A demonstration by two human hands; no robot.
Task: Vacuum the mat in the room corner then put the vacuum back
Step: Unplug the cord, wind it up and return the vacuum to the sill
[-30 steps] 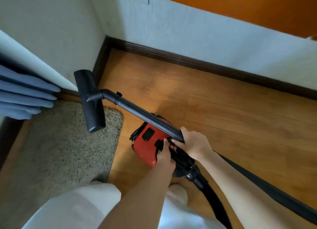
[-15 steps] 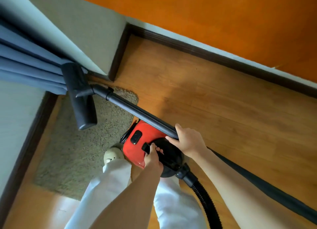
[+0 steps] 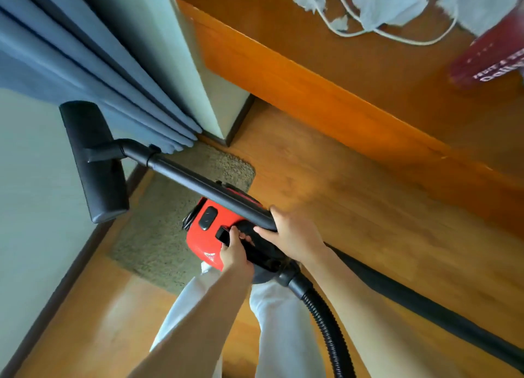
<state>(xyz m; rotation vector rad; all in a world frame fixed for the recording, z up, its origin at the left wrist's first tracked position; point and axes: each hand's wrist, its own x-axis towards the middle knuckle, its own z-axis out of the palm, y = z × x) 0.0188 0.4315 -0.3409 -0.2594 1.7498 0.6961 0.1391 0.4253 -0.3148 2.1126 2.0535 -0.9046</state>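
The left hand (image 3: pixel 234 254) grips the handle of the red vacuum cleaner (image 3: pixel 208 236), held above the mat (image 3: pixel 158 236). The right hand (image 3: pixel 295 236) clasps the black wand (image 3: pixel 198 186).

White lettering is showing on a dark red box (image 3: pixel 493 57) lying at the upper right on the wooden worktop (image 3: pixel 326 37). The letters are appearing upside down from this view and blurred, cut off by the edge of the picture, so no whole word is coming through. A small white mark is sitting near the lower edge of the red vacuum body (image 3: pixel 204 238), too small to read. No other text, number or brand is reading clearly anywhere.
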